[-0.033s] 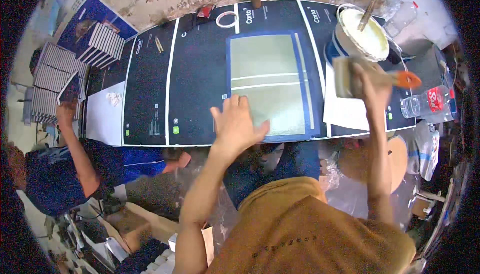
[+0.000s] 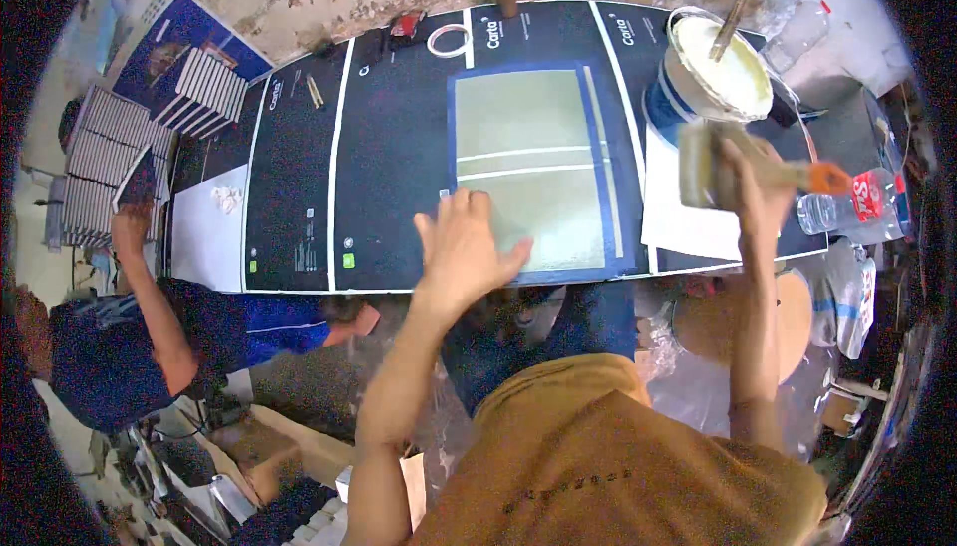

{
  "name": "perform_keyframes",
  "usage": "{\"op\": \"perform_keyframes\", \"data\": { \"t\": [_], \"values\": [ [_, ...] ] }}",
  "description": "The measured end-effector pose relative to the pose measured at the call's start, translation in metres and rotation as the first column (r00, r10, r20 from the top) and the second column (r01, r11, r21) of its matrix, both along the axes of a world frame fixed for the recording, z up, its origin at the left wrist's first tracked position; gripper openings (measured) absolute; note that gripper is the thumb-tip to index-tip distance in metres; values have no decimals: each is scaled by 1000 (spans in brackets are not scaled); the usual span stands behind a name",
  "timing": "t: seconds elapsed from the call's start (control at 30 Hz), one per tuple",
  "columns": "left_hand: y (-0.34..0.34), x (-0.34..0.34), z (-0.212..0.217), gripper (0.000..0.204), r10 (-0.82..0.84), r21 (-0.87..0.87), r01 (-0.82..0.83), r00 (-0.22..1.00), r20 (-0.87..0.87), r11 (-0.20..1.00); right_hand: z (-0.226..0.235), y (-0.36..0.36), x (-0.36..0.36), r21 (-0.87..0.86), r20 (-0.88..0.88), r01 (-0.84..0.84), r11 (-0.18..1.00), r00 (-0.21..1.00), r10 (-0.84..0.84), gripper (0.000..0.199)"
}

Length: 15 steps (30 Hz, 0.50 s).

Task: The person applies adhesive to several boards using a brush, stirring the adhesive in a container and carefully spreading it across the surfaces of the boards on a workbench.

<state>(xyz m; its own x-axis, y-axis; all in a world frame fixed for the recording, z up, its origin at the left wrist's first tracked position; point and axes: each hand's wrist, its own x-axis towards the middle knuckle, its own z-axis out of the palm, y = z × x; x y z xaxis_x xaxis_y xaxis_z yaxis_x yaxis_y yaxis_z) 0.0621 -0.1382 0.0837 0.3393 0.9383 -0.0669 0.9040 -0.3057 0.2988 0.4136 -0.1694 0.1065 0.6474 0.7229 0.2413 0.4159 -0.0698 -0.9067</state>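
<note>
Two stacks of striped slabs (image 2: 118, 162) sit at the far left, with a co-worker's hand (image 2: 130, 232) at the nearer one. A white sheet (image 2: 204, 242) with crumpled white bits (image 2: 227, 199) lies next on the black counter (image 2: 389, 167). Further right, a tape roll (image 2: 451, 55) lies near the back edge. The left hand (image 2: 464, 247) is spread over the near left corner of the blue-edged panel (image 2: 533, 122), its grip open and holding nothing. The panel lies flat mid-counter, crossed by two white lines. Beyond it, a bucket (image 2: 683, 82) of pale stuff holds a stick (image 2: 740, 2). The right hand (image 2: 763, 192) has its grip closed around a blurred brush (image 2: 698, 172), raised above another white sheet (image 2: 683, 222), bristles leftward. A bottle (image 2: 869, 205) lies rightmost.
</note>
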Motion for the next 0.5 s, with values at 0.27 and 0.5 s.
{"op": "perform_keyframes", "data": {
  "t": [0.27,0.5],
  "values": [
    [95,-43,-32,39,593,-553,-300,643,484,777,-48,-106,38,262,-353,153,953,934,-53,48],
    [115,-49,-48,31,527,-551,-226,701,480,803,-62,-115,36,229,-376,63,971,926,29,48]
  ]
}}
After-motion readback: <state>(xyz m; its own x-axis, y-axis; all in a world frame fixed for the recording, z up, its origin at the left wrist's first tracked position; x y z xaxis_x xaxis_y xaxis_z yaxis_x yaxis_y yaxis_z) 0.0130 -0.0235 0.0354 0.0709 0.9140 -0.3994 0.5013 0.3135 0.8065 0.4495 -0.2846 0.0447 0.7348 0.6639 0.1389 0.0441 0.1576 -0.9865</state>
